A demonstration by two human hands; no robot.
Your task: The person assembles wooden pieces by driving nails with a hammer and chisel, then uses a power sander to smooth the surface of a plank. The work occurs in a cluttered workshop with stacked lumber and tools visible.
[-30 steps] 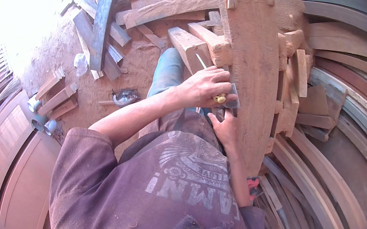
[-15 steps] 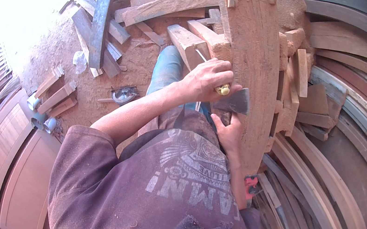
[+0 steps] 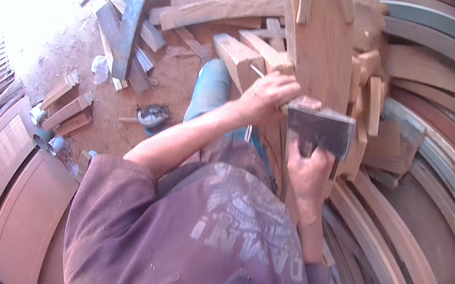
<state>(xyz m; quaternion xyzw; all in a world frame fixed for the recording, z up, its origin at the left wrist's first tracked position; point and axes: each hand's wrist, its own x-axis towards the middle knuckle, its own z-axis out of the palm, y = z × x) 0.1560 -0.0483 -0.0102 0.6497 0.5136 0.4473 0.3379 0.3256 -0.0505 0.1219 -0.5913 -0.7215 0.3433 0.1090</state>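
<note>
My left hand (image 3: 269, 94) is closed around a chisel (image 3: 257, 71), its narrow pale blade showing beyond the knuckles. Its handle is mostly covered by my fingers and the tool above. A hatchet (image 3: 326, 131) with a broad dark metal head is gripped in my right hand (image 3: 310, 174), the thumb lying up against the head. The hatchet head is raised close to the camera, just right of my left hand; whether it touches the chisel's butt I cannot tell. Beneath both hands runs a wide reddish wooden plank (image 3: 322, 53).
Timber offcuts (image 3: 222, 10) lie heaped ahead on the dusty ground. Long boards (image 3: 400, 236) are stacked on the right. Panelled doors (image 3: 30, 219) lie at left, near small grey cylinders (image 3: 40, 140). A dark power tool (image 3: 152, 117) rests on the ground beside my leg.
The hatchet head has risen toward the camera and shifted right with my right hand. My left hand has moved slightly right in view, still holding the chisel. The whole view has shifted a little.
</note>
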